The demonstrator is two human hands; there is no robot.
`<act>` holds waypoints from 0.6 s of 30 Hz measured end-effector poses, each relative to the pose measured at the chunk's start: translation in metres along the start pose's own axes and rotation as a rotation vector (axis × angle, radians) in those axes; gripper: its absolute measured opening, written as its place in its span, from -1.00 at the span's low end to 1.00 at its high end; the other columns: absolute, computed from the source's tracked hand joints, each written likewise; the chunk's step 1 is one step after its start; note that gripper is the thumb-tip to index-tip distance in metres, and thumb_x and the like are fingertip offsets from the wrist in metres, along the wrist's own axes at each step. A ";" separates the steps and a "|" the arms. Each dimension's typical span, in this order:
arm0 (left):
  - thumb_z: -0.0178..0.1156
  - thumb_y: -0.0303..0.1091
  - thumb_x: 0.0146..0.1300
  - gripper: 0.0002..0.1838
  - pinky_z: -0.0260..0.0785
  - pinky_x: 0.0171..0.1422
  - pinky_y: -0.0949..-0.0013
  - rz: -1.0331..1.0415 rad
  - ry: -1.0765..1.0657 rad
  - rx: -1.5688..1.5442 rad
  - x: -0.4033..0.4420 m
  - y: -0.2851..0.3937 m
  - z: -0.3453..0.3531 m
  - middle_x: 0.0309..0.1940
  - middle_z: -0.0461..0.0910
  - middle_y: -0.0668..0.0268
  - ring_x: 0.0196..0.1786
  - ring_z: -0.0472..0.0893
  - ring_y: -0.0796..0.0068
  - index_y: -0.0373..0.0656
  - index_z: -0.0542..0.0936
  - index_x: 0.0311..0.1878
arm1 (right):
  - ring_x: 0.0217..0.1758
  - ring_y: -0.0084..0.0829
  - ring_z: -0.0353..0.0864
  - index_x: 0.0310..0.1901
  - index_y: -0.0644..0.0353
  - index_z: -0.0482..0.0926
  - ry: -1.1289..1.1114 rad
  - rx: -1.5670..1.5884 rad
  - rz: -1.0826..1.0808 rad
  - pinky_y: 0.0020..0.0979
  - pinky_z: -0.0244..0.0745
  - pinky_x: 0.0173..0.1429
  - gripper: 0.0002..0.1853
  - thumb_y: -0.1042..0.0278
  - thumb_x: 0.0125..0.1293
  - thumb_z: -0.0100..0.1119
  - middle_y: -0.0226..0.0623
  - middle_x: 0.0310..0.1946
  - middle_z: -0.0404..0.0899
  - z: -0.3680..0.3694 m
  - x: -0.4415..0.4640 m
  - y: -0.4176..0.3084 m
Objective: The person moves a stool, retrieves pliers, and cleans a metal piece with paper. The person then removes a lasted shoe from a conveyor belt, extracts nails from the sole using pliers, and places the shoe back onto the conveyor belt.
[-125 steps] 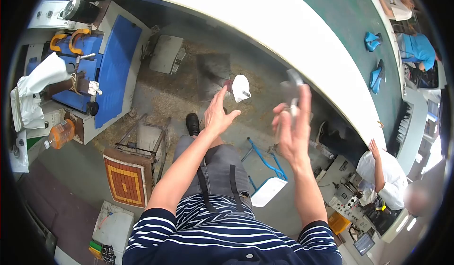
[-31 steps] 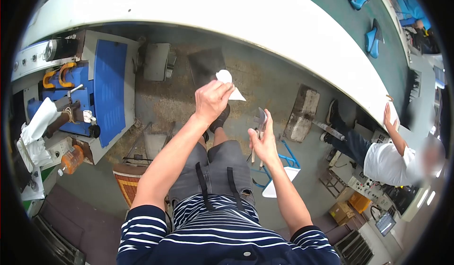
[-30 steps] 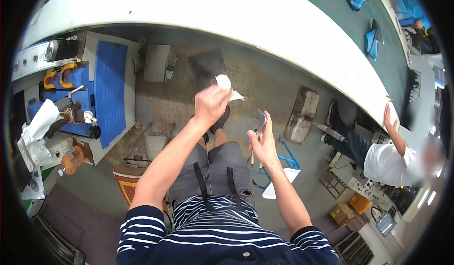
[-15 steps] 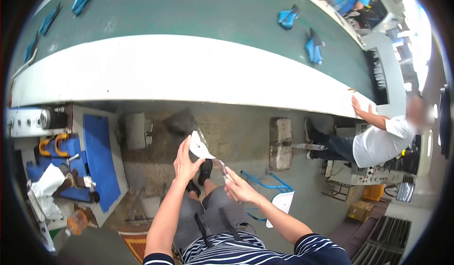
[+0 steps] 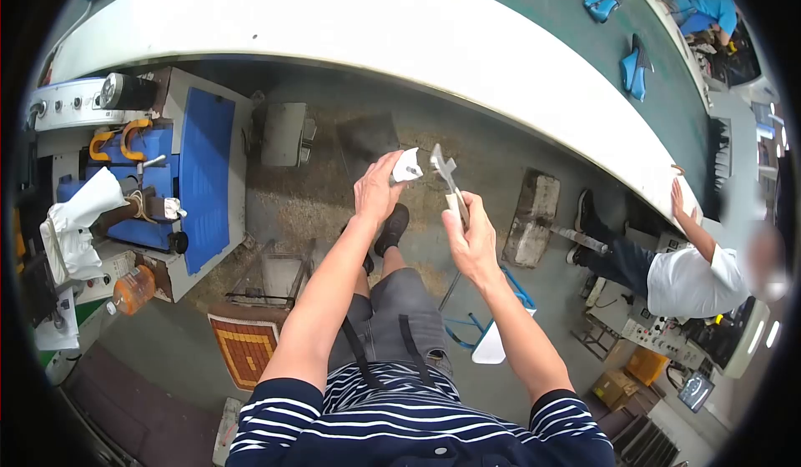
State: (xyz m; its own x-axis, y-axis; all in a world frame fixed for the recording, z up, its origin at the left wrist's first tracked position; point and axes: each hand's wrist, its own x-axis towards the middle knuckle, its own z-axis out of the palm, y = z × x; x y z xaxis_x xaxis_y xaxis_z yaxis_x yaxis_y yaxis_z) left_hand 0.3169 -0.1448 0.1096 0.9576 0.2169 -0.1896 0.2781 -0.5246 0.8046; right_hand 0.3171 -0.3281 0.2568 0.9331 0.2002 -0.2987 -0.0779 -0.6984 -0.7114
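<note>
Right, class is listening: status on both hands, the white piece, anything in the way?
Left hand holds white piece. Right hand holds metal-headed tool, head apart from piece. Nothing visible between them.

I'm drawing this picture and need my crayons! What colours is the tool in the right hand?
Silvery grey metal, with a pale handle; the head view shows it.

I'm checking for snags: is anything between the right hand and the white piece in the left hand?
Only the metal pincers the right hand holds, their head toward the white piece; nothing visible stands in the gap beyond them.
</note>
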 end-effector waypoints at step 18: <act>0.47 -0.29 0.21 -0.35 0.50 0.35 0.18 -0.041 0.022 -0.007 -0.005 -0.002 0.006 0.34 0.60 0.41 0.32 0.62 0.24 0.09 0.53 0.40 | -0.31 -0.18 0.58 0.12 0.19 0.48 -0.007 -0.026 0.022 -0.17 0.54 -0.13 -0.58 0.21 0.32 0.32 -0.22 -0.30 0.52 0.040 0.020 0.031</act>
State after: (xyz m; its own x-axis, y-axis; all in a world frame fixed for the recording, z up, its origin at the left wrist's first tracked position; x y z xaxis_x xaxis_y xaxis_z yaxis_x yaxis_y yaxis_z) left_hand 0.3120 -0.1500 0.1059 0.9434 0.2562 -0.2106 0.3169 -0.5087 0.8005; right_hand 0.3190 -0.3185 0.2036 0.9287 0.1895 -0.3188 -0.0892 -0.7201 -0.6881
